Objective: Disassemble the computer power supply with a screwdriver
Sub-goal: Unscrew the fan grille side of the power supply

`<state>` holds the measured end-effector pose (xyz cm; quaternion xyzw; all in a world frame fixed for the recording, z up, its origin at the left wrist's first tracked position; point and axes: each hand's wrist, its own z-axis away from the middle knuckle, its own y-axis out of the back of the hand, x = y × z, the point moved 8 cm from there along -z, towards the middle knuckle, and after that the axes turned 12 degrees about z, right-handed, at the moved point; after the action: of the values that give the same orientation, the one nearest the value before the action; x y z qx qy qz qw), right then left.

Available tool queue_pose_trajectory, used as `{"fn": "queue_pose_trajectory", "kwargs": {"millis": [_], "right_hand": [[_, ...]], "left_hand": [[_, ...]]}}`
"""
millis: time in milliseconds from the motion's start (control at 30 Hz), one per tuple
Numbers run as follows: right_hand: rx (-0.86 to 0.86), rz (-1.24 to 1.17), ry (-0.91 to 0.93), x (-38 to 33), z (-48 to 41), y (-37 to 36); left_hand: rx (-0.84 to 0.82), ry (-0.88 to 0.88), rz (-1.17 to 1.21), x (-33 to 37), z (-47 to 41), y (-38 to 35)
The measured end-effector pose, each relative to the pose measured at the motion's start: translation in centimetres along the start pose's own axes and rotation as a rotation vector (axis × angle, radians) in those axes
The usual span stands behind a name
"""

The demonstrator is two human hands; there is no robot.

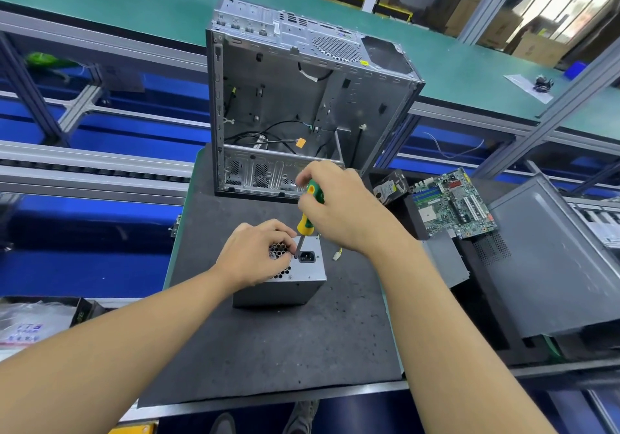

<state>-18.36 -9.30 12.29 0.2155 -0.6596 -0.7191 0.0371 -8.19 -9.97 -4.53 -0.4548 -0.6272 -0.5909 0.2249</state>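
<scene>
one power supply point(295, 291), one screwdriver point(307, 224), two hands point(255, 255) point(339, 208), one computer case point(285, 98), one motherboard point(453, 203)

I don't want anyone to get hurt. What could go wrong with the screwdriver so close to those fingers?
The screwdriver tip could slip and poke the left hand, whose fingers sit right beside the shaft. The power supply stands with its socket face up on the mat, so a hard push from the right hand might tip it.

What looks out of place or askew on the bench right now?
The motherboard lies tilted on a loose pile of case panels at the right, beside a hard drive. The power supply sits flat on the mat, the screwdriver tip on its face. Nothing looks spilled.
</scene>
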Motion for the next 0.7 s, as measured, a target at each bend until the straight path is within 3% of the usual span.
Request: {"fn": "queue_pose_trajectory", "kwargs": {"millis": [167, 400, 700], "right_hand": [[0.05, 0.139, 0.039, -0.3, -0.6, 0.5], [0.033, -0.006, -0.054, 0.7, -0.5, 0.0], [0.041, 0.078, -0.05, 0.5, -0.6, 0.3]], "left_hand": [[-0.006, 0.006, -0.003, 0.2, 0.1, 0.2], [0.001, 0.026, -0.005, -0.1, 0.2, 0.0], [0.015, 0.006, -0.001, -0.1, 0.2, 0.1]]}}
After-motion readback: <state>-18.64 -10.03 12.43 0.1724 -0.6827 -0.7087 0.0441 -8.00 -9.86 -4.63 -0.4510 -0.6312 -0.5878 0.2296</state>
